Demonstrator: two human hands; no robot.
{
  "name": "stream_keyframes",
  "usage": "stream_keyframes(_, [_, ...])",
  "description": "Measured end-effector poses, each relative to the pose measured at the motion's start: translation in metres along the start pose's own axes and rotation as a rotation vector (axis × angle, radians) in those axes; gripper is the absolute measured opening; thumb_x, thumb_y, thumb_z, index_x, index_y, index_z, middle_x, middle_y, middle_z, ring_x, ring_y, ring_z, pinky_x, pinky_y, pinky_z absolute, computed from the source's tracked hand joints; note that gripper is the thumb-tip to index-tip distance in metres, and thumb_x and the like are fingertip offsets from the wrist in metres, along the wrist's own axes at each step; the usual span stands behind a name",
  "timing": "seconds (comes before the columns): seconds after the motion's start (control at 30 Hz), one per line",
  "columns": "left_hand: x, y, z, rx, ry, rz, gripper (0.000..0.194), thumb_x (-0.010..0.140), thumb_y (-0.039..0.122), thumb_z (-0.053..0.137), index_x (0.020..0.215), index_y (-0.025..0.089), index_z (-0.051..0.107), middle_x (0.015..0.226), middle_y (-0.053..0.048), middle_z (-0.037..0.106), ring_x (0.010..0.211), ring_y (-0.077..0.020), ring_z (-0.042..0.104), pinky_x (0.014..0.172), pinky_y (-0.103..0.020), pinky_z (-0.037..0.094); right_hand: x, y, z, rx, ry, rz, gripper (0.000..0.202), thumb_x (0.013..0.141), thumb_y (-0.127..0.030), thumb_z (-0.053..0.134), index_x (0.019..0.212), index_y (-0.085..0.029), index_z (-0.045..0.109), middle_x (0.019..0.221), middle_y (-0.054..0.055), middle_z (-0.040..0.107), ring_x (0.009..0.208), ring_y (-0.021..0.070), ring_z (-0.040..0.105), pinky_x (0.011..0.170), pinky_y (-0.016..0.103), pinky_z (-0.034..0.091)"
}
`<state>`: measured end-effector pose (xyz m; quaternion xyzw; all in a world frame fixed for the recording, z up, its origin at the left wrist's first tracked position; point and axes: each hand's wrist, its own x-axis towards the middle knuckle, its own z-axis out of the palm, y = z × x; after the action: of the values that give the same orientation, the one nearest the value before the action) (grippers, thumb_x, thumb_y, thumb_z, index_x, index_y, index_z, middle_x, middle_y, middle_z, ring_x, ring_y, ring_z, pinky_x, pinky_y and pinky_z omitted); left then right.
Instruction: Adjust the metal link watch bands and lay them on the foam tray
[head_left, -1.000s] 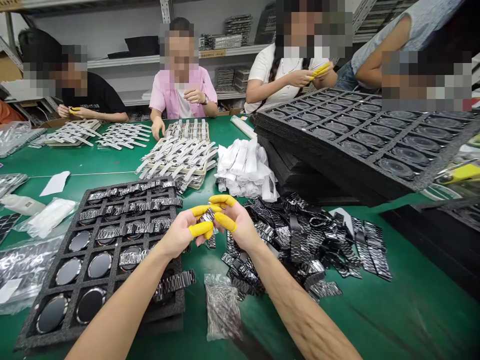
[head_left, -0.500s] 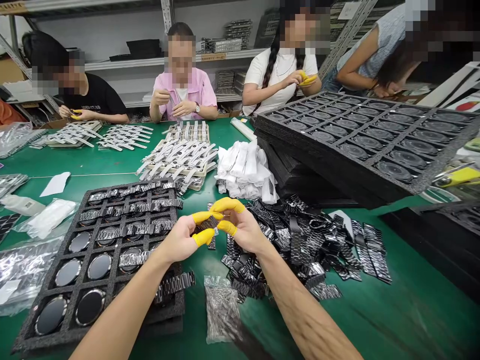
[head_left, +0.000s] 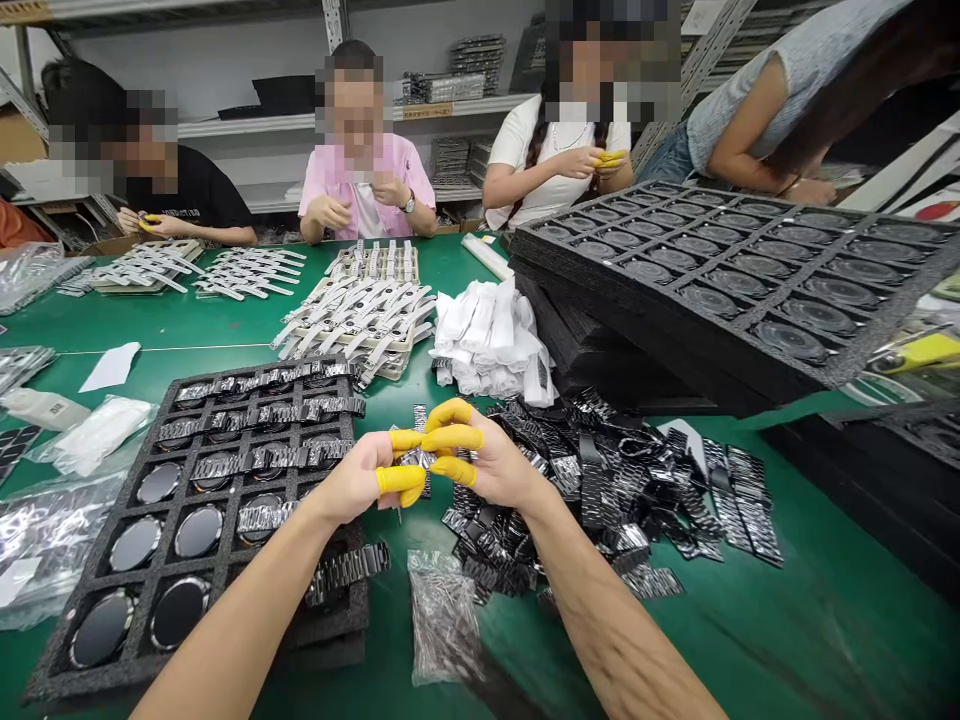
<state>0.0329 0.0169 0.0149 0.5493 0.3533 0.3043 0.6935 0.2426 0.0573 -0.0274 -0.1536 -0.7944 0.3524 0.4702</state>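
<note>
My left hand (head_left: 352, 482) and my right hand (head_left: 491, 455) meet above the table, yellow covers on their fingertips. Both pinch a dark metal-link watch band (head_left: 417, 458), mostly hidden by the fingers. Beyond them, part of another link band (head_left: 420, 411) shows on the table. A heap of black metal watch bands (head_left: 592, 470) lies to the right of my right hand. Left of my hands, a black foam tray (head_left: 169, 530) holds round watches (head_left: 199, 532), several with bands on them. A clear bag of thin metal pins (head_left: 444, 625) lies below my hands.
Stacked foam trays with round parts (head_left: 750, 240) stand at the right. White wrapped pieces (head_left: 487, 335) and white-strapped watches (head_left: 360, 320) lie ahead. Plastic bags (head_left: 52, 540) are at the left. Several people sit or lean across the green table (head_left: 240, 330).
My fingers have shifted around the watch band; the left fingers are now more curled and the right ones closer together. Across the table, the person in pink has raised one hand and lowered the other.
</note>
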Motion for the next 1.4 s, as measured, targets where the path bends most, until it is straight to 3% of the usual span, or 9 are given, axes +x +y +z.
stream_keyframes(0.17, [-0.001, 0.003, 0.001, 0.009, -0.061, 0.008, 0.062, 0.082, 0.055, 0.079, 0.121, 0.007, 0.069, 0.055, 0.005, 0.052, 0.045, -0.0052, 0.032, 0.043, -0.020, 0.021, 0.000, 0.002, 0.002, 0.258, -0.062, 0.159, 0.024, 0.097, -0.044, 0.074, 0.111, -0.026, 0.068, 0.097, 0.002, 0.057, 0.084, 0.0157, 0.055, 0.070, 0.028, 0.049])
stream_keyframes(0.33, [-0.001, 0.006, 0.004, 0.039, -0.092, 0.008, 0.064, 0.083, 0.054, 0.079, 0.125, 0.007, 0.066, 0.061, 0.005, 0.053, 0.050, -0.0062, 0.037, 0.045, -0.020, 0.022, -0.005, 0.005, 0.004, 0.366, -0.010, 0.276, 0.044, 0.088, -0.046, 0.083, 0.121, -0.026, 0.064, 0.111, 0.005, 0.062, 0.095, 0.0180, 0.059, 0.072, 0.028, 0.049])
stream_keyframes(0.63, [-0.001, -0.004, -0.008, -0.032, -0.039, -0.038, 0.048, 0.073, 0.038, 0.080, 0.110, 0.008, 0.074, 0.056, 0.004, 0.052, 0.046, -0.0068, 0.037, 0.047, -0.022, 0.029, 0.001, -0.003, 0.001, 0.264, -0.006, 0.112, 0.039, 0.090, -0.044, 0.082, 0.126, -0.031, 0.072, 0.125, 0.008, 0.064, 0.099, 0.0194, 0.061, 0.084, 0.035, 0.056])
stream_keyframes(0.8, [0.004, -0.007, -0.007, -0.228, -0.232, -0.072, 0.035, 0.058, 0.028, 0.073, 0.089, 0.012, 0.071, 0.068, -0.003, 0.064, 0.049, -0.0109, 0.049, 0.053, -0.029, 0.042, 0.000, -0.009, 0.004, 0.245, -0.048, 0.081, 0.017, 0.093, -0.045, 0.079, 0.101, -0.030, 0.083, 0.127, 0.008, 0.068, 0.100, 0.0198, 0.065, 0.086, 0.037, 0.059])
stream_keyframes(0.9, [-0.002, 0.015, 0.000, 0.115, -0.298, -0.009, 0.044, 0.065, 0.033, 0.071, 0.105, 0.015, 0.072, 0.101, -0.012, 0.076, 0.085, -0.0239, 0.071, 0.082, -0.038, 0.056, -0.002, -0.010, 0.012, 0.322, 0.130, 0.094, 0.011, 0.092, -0.042, 0.080, 0.095, -0.032, 0.083, 0.118, 0.007, 0.073, 0.116, 0.0255, 0.067, 0.099, 0.045, 0.058])
stream_keyframes(1.0, [-0.027, 0.050, -0.004, 0.758, -0.080, 0.008, 0.050, 0.085, 0.038, 0.063, 0.131, 0.017, 0.066, 0.135, -0.015, 0.071, 0.124, -0.0301, 0.066, 0.106, -0.044, 0.053, -0.001, -0.014, 0.017, 0.490, 0.353, 0.148, 0.014, 0.087, -0.044, 0.085, 0.090, -0.031, 0.081, 0.097, 0.005, 0.078, 0.109, 0.0274, 0.072, 0.096, 0.048, 0.060])
stream_keyframes(1.17, [-0.106, 0.074, -0.068, 1.464, 0.561, -0.357, 0.043, 0.099, 0.034, 0.045, 0.127, 0.015, 0.072, 0.137, -0.013, 0.071, 0.127, -0.0279, 0.066, 0.113, -0.040, 0.049, 0.004, -0.027, 0.012, 0.721, 0.459, 0.266, 0.021, 0.083, -0.047, 0.087, 0.086, -0.029, 0.077, 0.071, 0.001, 0.074, 0.061, 0.0211, 0.069, 0.054, 0.035, 0.059])
stream_keyframes(1.27, [-0.150, 0.062, -0.123, 1.553, 0.646, -0.650, 0.030, 0.088, 0.027, 0.054, 0.100, 0.012, 0.078, 0.111, -0.018, 0.079, 0.110, -0.0331, 0.073, 0.103, -0.042, 0.054, 0.006, -0.031, 0.008, 0.744, 0.480, 0.300, 0.023, 0.082, -0.049, 0.087, 0.085, -0.029, 0.076, 0.068, 0.000, 0.071, 0.053, 0.0185, 0.064, 0.042, 0.029, 0.050])
stream_keyframes(1.4, [-0.184, 0.044, -0.163, 1.545, 0.609, -0.664, 0.013, 0.076, 0.026, 0.064, 0.073, 0.015, 0.072, 0.088, -0.018, 0.077, 0.091, -0.0336, 0.074, 0.091, -0.041, 0.055, 0.008, -0.031, 0.010, 0.814, 0.518, 0.338, 0.025, 0.085, -0.049, 0.086, 0.085, -0.028, 0.072, 0.068, -0.002, 0.067, 0.050, 0.0148, 0.058, 0.041, 0.027, 0.045])
